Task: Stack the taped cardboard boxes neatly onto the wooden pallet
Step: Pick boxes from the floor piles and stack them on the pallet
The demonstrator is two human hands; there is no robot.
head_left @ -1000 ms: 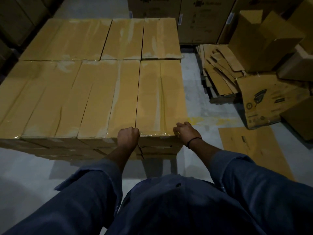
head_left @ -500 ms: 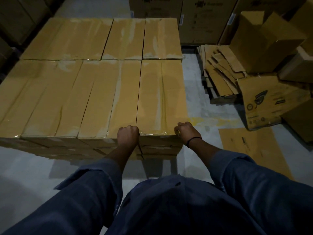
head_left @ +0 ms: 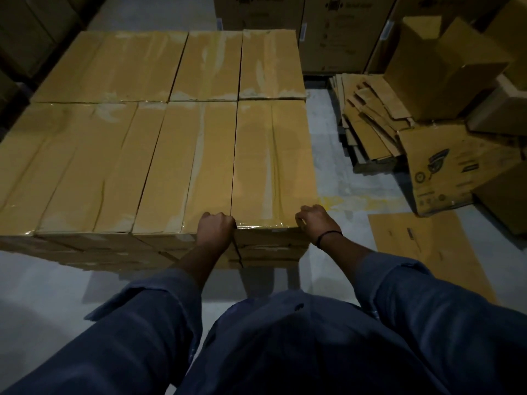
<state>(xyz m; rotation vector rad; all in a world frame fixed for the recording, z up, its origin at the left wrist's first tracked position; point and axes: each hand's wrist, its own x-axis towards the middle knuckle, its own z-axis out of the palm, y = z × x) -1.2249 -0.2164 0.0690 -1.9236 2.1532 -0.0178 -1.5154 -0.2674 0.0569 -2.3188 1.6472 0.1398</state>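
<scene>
A flat layer of long taped cardboard boxes (head_left: 159, 155) fills the stack in front of me, with more layers showing under its near edge. The pallet itself is hidden beneath them. The rightmost near box (head_left: 271, 163) has glossy tape down its top. My left hand (head_left: 215, 230) is curled at that box's near left corner, fingers in the gap beside the neighbouring box. At the near right corner my right hand (head_left: 315, 222), a black band on its wrist, curls over the box's edge.
A heap of flattened cardboard (head_left: 370, 121) lies on the floor to the right, with open and printed cartons (head_left: 450, 166) beyond it. A flat sheet (head_left: 419, 243) lies near my right arm. Tall cartons (head_left: 328, 29) stand behind the stack. Grey floor surrounds the stack.
Both hands stay at the near corners of the rightmost box; the view has shifted only slightly.
</scene>
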